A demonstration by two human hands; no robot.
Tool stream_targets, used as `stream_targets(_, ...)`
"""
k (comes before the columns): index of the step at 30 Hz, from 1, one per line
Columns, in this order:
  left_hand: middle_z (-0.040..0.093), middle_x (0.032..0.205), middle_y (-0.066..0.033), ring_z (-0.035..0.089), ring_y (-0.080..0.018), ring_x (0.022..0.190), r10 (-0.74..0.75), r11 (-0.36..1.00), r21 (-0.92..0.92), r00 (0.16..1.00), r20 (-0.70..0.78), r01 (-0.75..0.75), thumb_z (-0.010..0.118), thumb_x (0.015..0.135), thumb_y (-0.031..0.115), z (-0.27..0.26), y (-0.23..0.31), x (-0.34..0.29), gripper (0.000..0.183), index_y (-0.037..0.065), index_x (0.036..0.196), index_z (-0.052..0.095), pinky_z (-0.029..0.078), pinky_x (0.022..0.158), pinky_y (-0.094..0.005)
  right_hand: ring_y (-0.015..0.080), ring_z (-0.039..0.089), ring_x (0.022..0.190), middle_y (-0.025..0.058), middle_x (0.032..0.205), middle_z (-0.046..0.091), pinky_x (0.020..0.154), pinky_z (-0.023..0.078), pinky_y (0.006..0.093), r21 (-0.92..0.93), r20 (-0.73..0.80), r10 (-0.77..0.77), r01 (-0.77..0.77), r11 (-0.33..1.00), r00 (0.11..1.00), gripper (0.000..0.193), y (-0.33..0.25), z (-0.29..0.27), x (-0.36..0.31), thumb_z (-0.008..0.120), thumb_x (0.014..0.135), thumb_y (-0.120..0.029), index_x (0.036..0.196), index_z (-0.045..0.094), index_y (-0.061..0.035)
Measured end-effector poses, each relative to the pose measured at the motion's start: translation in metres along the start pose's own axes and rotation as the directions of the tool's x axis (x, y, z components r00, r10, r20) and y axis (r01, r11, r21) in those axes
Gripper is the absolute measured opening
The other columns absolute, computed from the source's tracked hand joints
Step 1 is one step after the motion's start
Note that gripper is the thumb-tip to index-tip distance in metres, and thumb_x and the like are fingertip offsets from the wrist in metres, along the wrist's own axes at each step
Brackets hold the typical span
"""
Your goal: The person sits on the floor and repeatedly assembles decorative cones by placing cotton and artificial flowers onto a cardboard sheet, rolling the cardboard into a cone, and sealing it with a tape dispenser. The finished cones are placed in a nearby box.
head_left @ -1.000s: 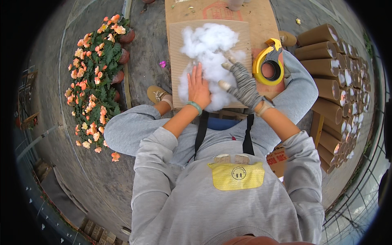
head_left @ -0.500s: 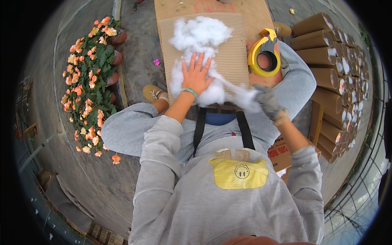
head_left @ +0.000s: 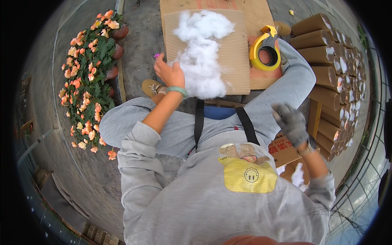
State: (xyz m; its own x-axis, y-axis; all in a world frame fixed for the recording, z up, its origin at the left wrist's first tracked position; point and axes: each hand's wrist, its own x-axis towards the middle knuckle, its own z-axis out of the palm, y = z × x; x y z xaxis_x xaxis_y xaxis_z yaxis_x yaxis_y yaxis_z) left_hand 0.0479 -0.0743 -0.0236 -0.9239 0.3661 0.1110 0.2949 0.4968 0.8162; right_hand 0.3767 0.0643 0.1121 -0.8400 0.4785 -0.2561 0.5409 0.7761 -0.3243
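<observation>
White fluffy stuffing (head_left: 202, 61) lies in a long patch on a ribbed cardboard sheet (head_left: 236, 57). My bare left hand (head_left: 169, 74) hovers at the sheet's left edge, thumb apart from the fingers, holding nothing that I can see. A green bangle circles that wrist. My right hand (head_left: 290, 123), in a grey glove, is over the right side of my lap, off the sheet. Its fingers look loosely bent and apart, with no stuffing visible in them. Below it, an open carton (head_left: 288, 157) holds more white stuffing (head_left: 298, 174).
A yellow tape dispenser (head_left: 265, 51) rests on the flat cardboard (head_left: 259, 16) right of the sheet. Stacked brown cardboard tubes (head_left: 324, 75) stand further right, some with white stuffing at their ends. Potted orange flowers (head_left: 87, 81) line the left side.
My left hand has lifted off the stuffing and moved left. My right hand has let go of the stretched tuft and moved right and down toward the carton.
</observation>
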Motion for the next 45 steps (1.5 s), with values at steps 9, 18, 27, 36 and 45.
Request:
stream_targets(9, 0.035, 0.135, -0.0198, 0.031, -0.0343, 0.127, 0.304, 0.939, -0.216, 0.940, 0.155, -0.268, 0.054, 0.079, 0.015, 0.020, 0.004, -0.041, 0.056, 0.001, 0.131, 0.037, 0.021, 0.107, -0.0450, 0.0325, 0.023, 0.135, 0.0148, 0.144, 0.029, 0.107, 0.023, 0.0497, -0.070, -0.019, -0.243, 0.242, 0.968, 0.970, 0.065, -0.091, 0.137, 0.209, 0.065, 0.076, -0.020, 0.135, 0.040, -0.0149)
stream_targets(18, 0.026, 0.146, -0.0151, 0.017, -0.0361, 0.136, 0.401, 0.720, 0.354, 0.774, 0.491, -0.597, 0.055, 0.084, 0.042, 0.085, 0.007, 0.068, 0.060, 0.020, 0.138, 0.039, 0.013, 0.106, -0.0584, 0.0194, 0.055, 0.094, 0.0082, 0.097, 0.058, 0.081, 0.046, 0.0296, 0.874, -0.206, 0.321, 0.026, 0.485, 0.924, 0.022, -0.044, 0.052, 0.246, 0.059, 0.084, -0.006, 0.106, 0.056, -0.0025)
stream_targets(27, 0.022, 0.149, -0.0097, 0.017, -0.0296, 0.138, 0.553, 0.681, 0.155, 0.641, 0.532, -0.716, 0.057, 0.082, 0.046, 0.106, 0.005, 0.086, 0.071, 0.014, 0.141, 0.033, 0.018, 0.107, -0.0537, 0.0312, 0.056, 0.097, 0.0151, 0.106, 0.057, 0.084, 0.046, 0.0381, 0.145, -0.111, -0.192, 0.207, 0.967, 0.975, 0.033, 0.000, 0.099, 0.346, 0.063, 0.076, -0.017, 0.108, 0.058, -0.0072)
stream_targets(36, 0.022, 0.150, -0.0065, 0.019, -0.0228, 0.139, 0.543, 0.607, 0.197, 0.582, 0.605, -0.770, 0.052, 0.083, 0.050, 0.116, -0.007, 0.100, 0.070, 0.015, 0.140, 0.033, 0.023, 0.106, -0.0510, 0.0138, 0.053, 0.093, 0.0049, 0.113, 0.056, 0.077, 0.044, 0.0253, 0.500, -0.554, 0.356, -0.041, 0.865, 0.753, 0.038, 0.209, -0.069, 0.260, 0.059, 0.086, -0.018, 0.123, 0.053, -0.0095)
stream_targets(45, 0.038, 0.141, -0.0089, 0.034, -0.0293, 0.129, 0.777, 0.595, -0.010, 0.572, 0.265, -0.804, 0.051, 0.089, 0.036, 0.082, -0.002, 0.139, 0.055, 0.013, 0.137, 0.038, 0.026, 0.106, -0.0439, 0.0239, 0.055, 0.104, 0.0124, 0.114, 0.057, 0.089, 0.044, 0.0360, -0.678, 0.623, 0.775, -0.423, 0.601, 0.104, 0.036, 0.138, -0.054, -0.133, 0.047, 0.092, -0.026, 0.123, 0.052, -0.0081)
